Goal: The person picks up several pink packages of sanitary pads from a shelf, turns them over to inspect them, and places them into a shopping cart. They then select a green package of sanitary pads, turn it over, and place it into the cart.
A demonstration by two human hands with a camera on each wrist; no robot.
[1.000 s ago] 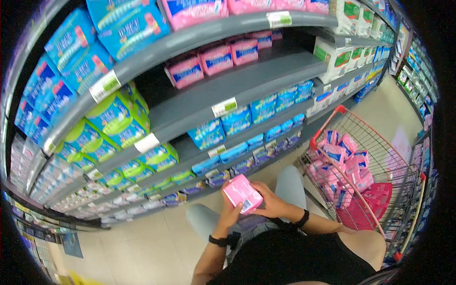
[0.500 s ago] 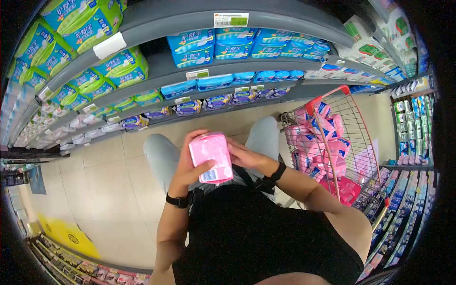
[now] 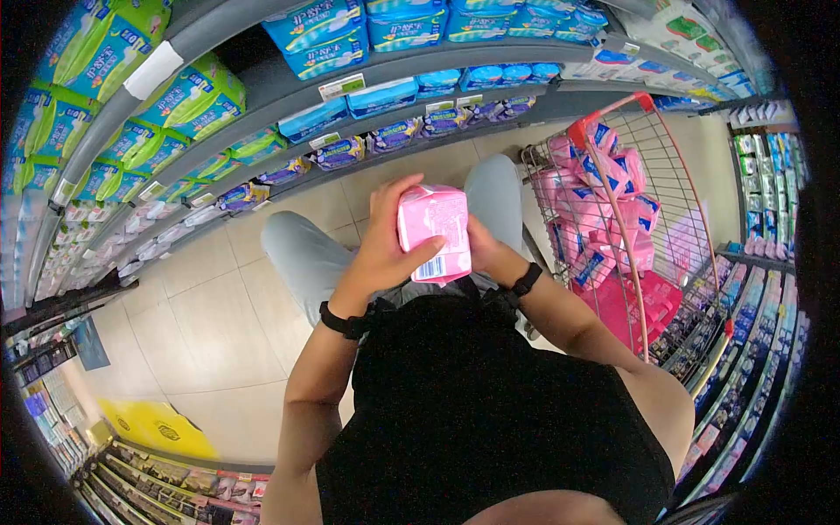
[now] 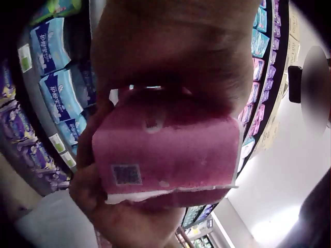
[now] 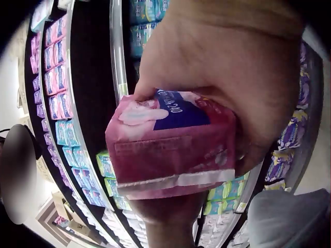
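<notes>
A pink package (image 3: 435,229) with a barcode near its lower edge is held over the lap. The left hand (image 3: 385,241) grips it from the left, thumb across its face and fingers round the far edge. On its other side the right hand (image 3: 492,251) holds it, with fingers partly hidden behind it. In the left wrist view a side of the package (image 4: 168,150) with a small square code shows below the left hand (image 4: 170,57). The right wrist view has the package (image 5: 170,150) with a blue printed panel, the right hand (image 5: 232,67) curled round it.
A wire cart (image 3: 643,94) with red corners stands at the right, holding many pink packages (image 3: 604,210) and a red bag (image 3: 643,306). Shelves of blue packs (image 3: 407,31) and green packs (image 3: 197,92) curve across the front and left. A yellow floor sign (image 3: 162,429) lies lower left.
The head view has tilted down and shifted, so the shelves sit higher and the lower floor shows. Both hands still hold the pink package, which now stands more upright in view.
</notes>
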